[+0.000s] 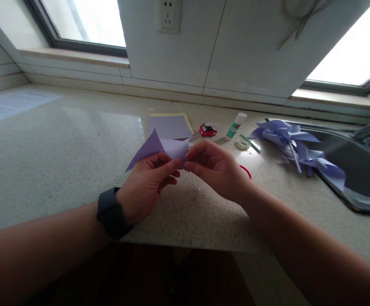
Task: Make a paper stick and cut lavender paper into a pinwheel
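We note the folded lilac paper (159, 151) held just above the table (60, 161), in front of the stack of flat sheets (169, 126) that serves as our landmark. Main risk, in our judgement: the fold could slip or crease off-line, since the paper is thin and pinched only along its right edge; uneven pressure from either side would skew the point that juts out to the left. A second risk: the sheet could tear at the pinch if the two hands pull apart. The left hand (145, 187) sits palm-up-and-inward in front of the stack, watch (110, 212) on the wrist, its grip closed on the paper with thumb over the near face and fingers curled beneath. The right hand (215, 168) comes in from the right of the stack, wrist bent, its thumb and forefinger pressed together on the paper's right corner, touching the left fingertips; we cannot tell how much of the corner lies between them. Right of the stack lie a small red box (208, 129), a glue stick (236, 125) and a tape roll (243, 145); further right, lilac pinwheels (295, 146) rest at the edge of the sink (357, 170). A red loop (246, 171) shows partly behind the right wrist; a sweep of that forearm could knock it.
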The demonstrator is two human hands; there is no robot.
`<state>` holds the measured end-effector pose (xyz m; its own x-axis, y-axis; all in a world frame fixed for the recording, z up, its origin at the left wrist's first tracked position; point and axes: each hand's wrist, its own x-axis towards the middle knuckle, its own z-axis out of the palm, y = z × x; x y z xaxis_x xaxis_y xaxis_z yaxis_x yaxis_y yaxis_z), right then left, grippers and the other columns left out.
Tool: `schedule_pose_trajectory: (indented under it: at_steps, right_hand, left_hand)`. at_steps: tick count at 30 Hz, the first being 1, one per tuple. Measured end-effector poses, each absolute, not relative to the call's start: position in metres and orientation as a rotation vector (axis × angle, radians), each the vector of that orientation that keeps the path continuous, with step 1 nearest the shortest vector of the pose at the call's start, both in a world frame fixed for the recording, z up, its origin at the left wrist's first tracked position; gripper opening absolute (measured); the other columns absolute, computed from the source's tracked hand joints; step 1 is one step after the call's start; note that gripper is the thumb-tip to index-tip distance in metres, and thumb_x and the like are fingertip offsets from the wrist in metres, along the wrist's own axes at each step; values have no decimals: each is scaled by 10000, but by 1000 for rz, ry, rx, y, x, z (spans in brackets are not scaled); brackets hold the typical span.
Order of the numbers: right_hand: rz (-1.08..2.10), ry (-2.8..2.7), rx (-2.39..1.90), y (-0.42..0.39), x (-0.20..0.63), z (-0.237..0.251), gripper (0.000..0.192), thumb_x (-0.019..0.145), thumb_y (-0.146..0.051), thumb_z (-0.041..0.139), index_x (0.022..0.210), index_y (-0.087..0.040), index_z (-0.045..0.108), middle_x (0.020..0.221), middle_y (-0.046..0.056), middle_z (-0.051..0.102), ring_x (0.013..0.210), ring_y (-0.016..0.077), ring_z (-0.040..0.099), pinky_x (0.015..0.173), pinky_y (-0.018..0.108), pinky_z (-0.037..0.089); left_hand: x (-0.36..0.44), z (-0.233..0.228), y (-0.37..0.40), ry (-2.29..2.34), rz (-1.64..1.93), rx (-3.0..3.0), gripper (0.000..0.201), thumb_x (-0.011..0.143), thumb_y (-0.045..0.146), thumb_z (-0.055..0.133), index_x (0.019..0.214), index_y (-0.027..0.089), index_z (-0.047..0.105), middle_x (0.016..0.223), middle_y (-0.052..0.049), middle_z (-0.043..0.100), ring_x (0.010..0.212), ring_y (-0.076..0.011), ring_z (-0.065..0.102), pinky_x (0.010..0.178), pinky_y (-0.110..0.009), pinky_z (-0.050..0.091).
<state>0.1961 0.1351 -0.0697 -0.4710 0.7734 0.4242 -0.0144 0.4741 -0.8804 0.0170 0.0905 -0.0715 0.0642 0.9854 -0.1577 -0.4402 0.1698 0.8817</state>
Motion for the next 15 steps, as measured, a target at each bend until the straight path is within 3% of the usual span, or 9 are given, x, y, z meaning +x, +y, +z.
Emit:
schedule_pose_trajectory:
  at_steps: [9, 15]
  right_hand:
    - [438, -2259, -520, 131, 208, -55, 68, 912, -167, 678, 957, -217, 677, 965, 32, 613, 877, 152, 607, 778, 321, 516]
    - [290, -2333, -474, 133, 211, -54, 52, 937, -184, 650, 972, -217, 670, 958, 35, 573, 859, 147, 583, 756, 303, 507]
  left_hand:
    - [20, -68, 91, 957, 1265, 733, 298, 687, 262, 882, 742, 164, 606, 657, 33, 638, 614, -90, 602, 578, -195, 453]
    - [19, -70, 90, 960, 1261, 748, 279, 712, 269, 866, 732, 156, 612, 636, 31, 633, 593, -80, 581, 570, -192, 428]
